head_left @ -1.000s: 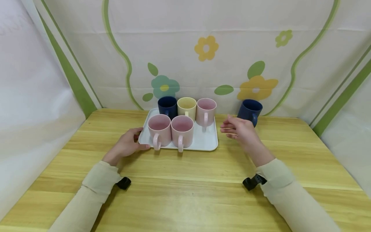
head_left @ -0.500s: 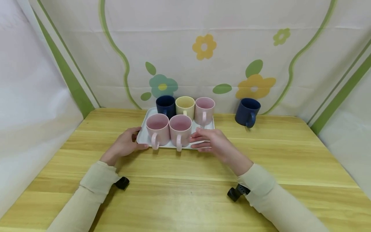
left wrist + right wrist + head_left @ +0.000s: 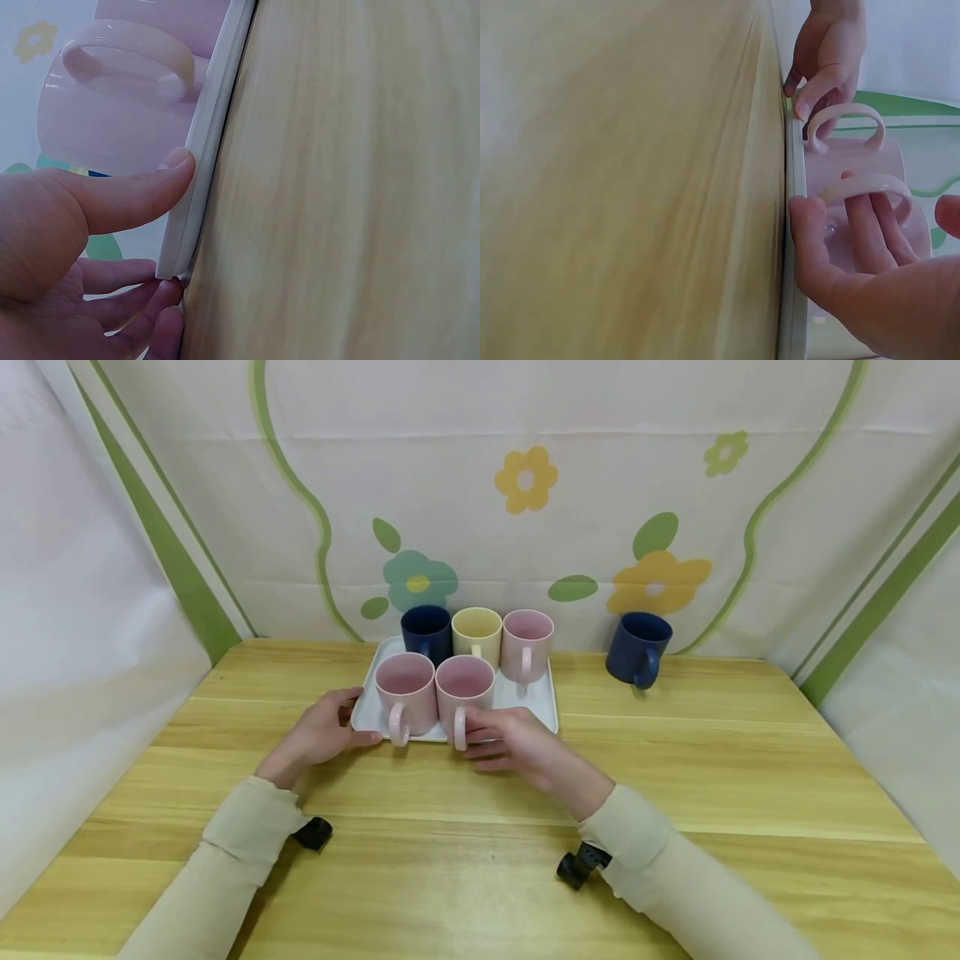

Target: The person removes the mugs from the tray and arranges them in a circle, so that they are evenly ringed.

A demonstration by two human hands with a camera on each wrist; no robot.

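A white tray [image 3: 538, 700] bears two pink mugs in front, and a dark blue, a yellow and a pink mug behind. My left hand [image 3: 318, 731] holds the tray's near left corner, thumb on the rim and fingers underneath, as the left wrist view shows. At the front right pink mug [image 3: 467, 681], my right hand [image 3: 525, 745] has fingers reaching in through the handle [image 3: 866, 184]. One finger lies outside the handle, near the tray rim, and the thumb stands apart. Beside it is the front left pink mug [image 3: 408, 693], handle facing me.
A second dark blue mug [image 3: 633, 647] stands on the wooden table [image 3: 465, 860], right of the tray near the back edge. A flower-patterned curtain [image 3: 615, 477] hangs behind the table, with white cloth at both sides.
My right hand has come left from beside the separate dark blue mug to the front right pink mug's handle. The left hand stays on the tray corner; the mugs keep their places.
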